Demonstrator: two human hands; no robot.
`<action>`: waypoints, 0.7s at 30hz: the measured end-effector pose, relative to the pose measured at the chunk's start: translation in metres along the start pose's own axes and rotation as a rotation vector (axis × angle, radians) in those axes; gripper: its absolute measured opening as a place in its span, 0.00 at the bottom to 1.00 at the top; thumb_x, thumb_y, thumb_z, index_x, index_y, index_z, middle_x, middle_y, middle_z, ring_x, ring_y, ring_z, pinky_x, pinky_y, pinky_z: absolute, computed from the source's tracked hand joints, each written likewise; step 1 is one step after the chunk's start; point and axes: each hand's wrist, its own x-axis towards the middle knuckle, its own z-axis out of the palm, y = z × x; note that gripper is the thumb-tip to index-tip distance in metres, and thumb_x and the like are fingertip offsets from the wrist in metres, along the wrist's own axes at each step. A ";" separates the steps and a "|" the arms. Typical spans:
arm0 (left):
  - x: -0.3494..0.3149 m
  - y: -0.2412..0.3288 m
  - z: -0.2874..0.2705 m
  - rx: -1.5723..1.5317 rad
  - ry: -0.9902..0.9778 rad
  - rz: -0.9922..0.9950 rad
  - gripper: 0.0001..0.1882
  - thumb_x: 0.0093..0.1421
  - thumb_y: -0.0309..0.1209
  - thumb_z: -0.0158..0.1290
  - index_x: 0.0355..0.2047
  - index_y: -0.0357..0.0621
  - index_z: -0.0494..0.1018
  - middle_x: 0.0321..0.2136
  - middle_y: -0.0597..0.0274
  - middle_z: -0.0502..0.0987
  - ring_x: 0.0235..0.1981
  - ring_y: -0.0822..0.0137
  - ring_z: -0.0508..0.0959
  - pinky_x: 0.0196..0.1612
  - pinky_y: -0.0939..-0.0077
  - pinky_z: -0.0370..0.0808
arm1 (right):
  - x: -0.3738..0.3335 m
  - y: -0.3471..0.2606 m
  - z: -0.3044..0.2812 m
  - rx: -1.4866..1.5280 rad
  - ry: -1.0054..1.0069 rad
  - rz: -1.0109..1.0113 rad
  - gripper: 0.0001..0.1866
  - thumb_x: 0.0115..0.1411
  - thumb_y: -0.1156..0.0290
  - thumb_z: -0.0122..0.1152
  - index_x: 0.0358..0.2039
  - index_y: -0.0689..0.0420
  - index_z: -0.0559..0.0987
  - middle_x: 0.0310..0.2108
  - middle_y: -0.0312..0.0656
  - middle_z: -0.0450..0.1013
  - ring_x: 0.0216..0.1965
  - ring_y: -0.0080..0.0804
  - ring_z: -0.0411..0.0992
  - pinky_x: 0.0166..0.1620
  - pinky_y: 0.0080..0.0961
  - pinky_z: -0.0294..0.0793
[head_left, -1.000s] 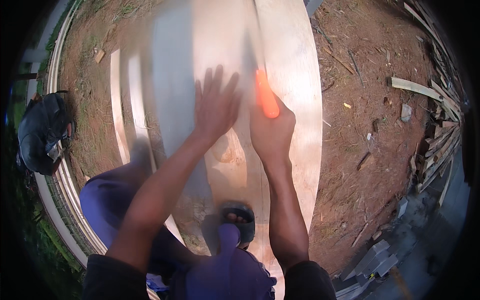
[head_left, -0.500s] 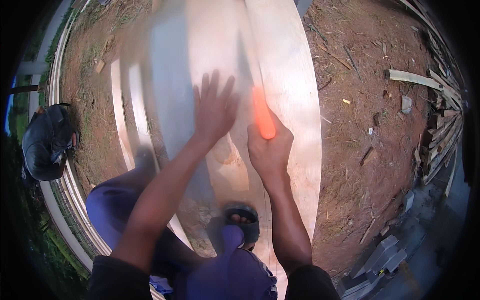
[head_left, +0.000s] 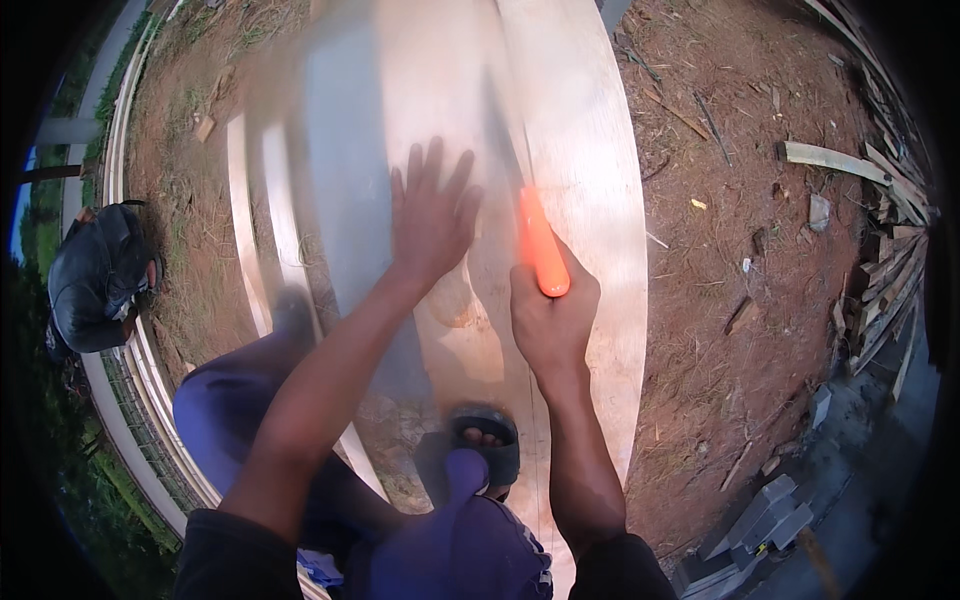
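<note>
A wide pale plywood sheet [head_left: 590, 230] runs away from me under both hands. My left hand [head_left: 433, 220] lies flat on it, fingers spread, pressing the surface left of the tool. My right hand [head_left: 556, 310] is closed round the orange handle of a handsaw [head_left: 543, 245]. Its thin blade shows nearly edge-on, pointing away from me along the sheet, and how deep it sits in the wood I cannot tell. A thin dark line runs along the sheet below my right hand. My sandalled foot [head_left: 483, 440] rests on the sheet between my forearms.
Long timber strips [head_left: 285, 215] lie on the ground at the left. Farther left a person in dark clothes [head_left: 100, 280] bends over. Scrap wood [head_left: 890, 270] is piled at the right, above grey blocks [head_left: 765, 525]. Reddish soil [head_left: 720, 330] with dry grass borders the sheet.
My right hand and the handsaw have come back a little toward me and slightly to the right. The left hand stays flat on the sheet.
</note>
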 end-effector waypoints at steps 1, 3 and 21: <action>0.004 0.009 0.003 -0.006 0.019 0.028 0.26 0.70 0.43 0.47 0.66 0.53 0.68 0.70 0.42 0.58 0.72 0.39 0.53 0.71 0.37 0.47 | 0.047 -0.020 0.012 -0.064 0.025 -0.052 0.19 0.60 0.77 0.57 0.52 0.67 0.78 0.21 0.48 0.74 0.22 0.22 0.70 0.28 0.29 0.70; 0.000 0.009 0.004 0.030 0.033 0.054 0.26 0.70 0.43 0.47 0.66 0.52 0.68 0.68 0.42 0.60 0.71 0.39 0.56 0.70 0.35 0.51 | 0.070 -0.045 0.014 -0.114 -0.003 -0.018 0.17 0.60 0.76 0.58 0.49 0.67 0.79 0.20 0.49 0.73 0.22 0.24 0.70 0.29 0.31 0.71; -0.003 -0.002 0.002 0.005 0.025 0.018 0.25 0.70 0.42 0.48 0.66 0.52 0.69 0.70 0.42 0.58 0.72 0.40 0.53 0.70 0.36 0.48 | 0.048 -0.043 0.005 -0.088 -0.018 0.066 0.20 0.57 0.78 0.56 0.51 0.68 0.77 0.22 0.45 0.73 0.23 0.23 0.70 0.32 0.29 0.72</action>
